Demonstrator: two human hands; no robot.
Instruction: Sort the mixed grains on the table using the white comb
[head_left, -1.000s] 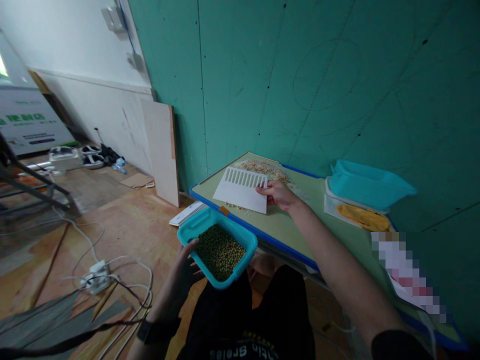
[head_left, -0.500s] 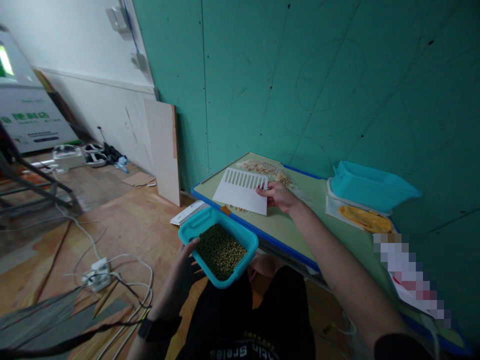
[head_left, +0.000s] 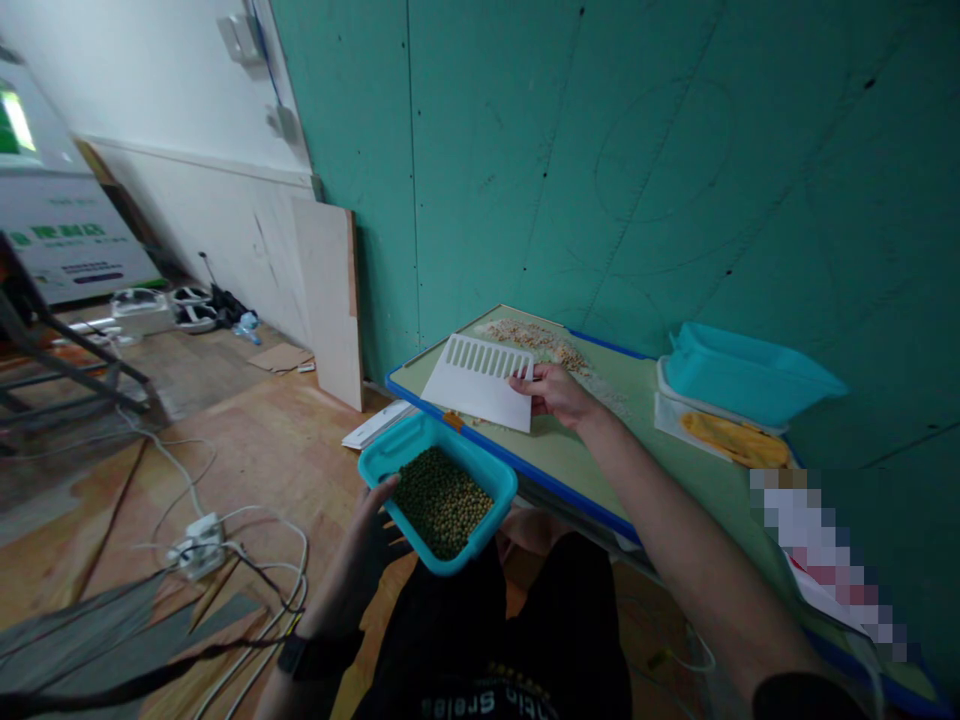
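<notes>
My left hand (head_left: pixel 379 520) grips the near-left side of a turquoise plastic basin (head_left: pixel 491 515), thumb over the rim and fingers below. Dried beans or peas (head_left: pixel 442 500), dark green and tan, lie inside it. The basin is tilted a little, in front of the table's edge. In my right hand (head_left: pixel 553 390) is a white slotted scraper (head_left: pixel 480 385), held by its right end between thumb and fingers. It sits low over the pale green tabletop (head_left: pixel 641 440), slots toward the wall. Behind it spreads a pile of tan grains (head_left: pixel 529 335), with a few more by the near edge.
A larger turquoise bin (head_left: pixel 750 375) stands at the table's back right, beside a yellow cloth-like item (head_left: pixel 735 437). The green wall (head_left: pixel 487 170) rises directly behind the table. A power strip (head_left: pixel 201 545) and cables lie on the floor at left.
The scraper has shifted very slightly left and toward me, with my right hand still on it. The basin and my left hand stay nearly in place.
</notes>
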